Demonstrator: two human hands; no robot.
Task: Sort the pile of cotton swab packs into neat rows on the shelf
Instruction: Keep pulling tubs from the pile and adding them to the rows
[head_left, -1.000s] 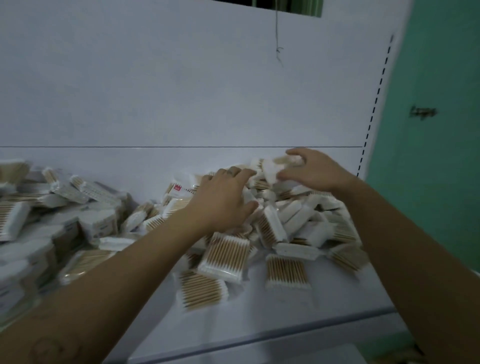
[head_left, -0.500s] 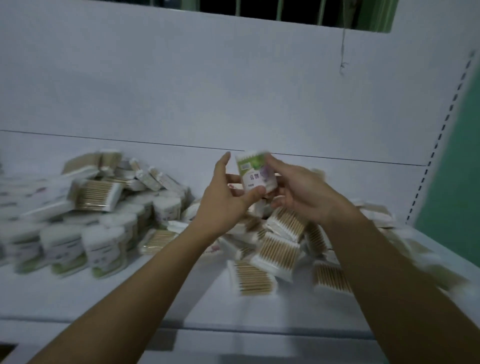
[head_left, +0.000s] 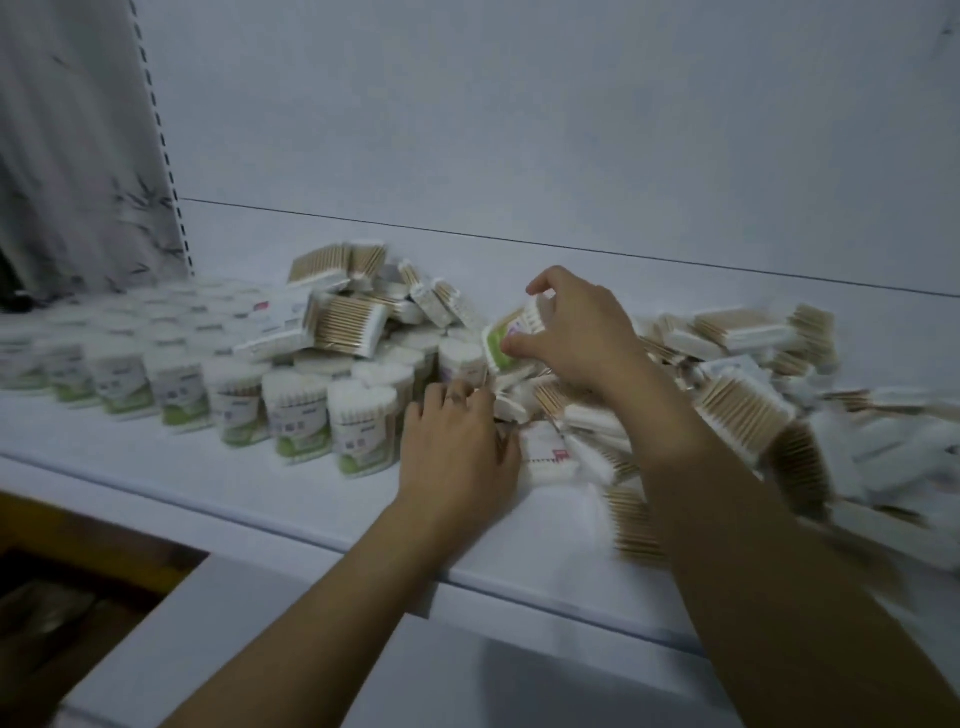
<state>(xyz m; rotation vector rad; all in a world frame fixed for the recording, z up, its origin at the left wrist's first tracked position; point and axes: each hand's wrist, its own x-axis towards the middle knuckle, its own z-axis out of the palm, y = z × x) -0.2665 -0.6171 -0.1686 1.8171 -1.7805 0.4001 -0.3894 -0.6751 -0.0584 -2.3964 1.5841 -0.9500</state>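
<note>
Head view: right hand (head_left: 576, 332) pinches green-label swab pack (head_left: 511, 335), tilted, frame center, over pile (head_left: 727, 374) at center-right. Left hand (head_left: 457, 441) palm-down at pile's edge, fingers bent; grip can't tell. Upright rows (head_left: 234, 395) at left on shelf (head_left: 260, 499).

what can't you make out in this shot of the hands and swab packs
- Head view: print on the pack the right hand pinches; blurred, partly covered by its fingers.
- Head view: whether the left hand grips anything; its own back hides what is under it.
- Head view: loose pile at right; motion blur, cut off by the frame edge.
- Head view: upright rows at far left; too blurred to count.
</note>
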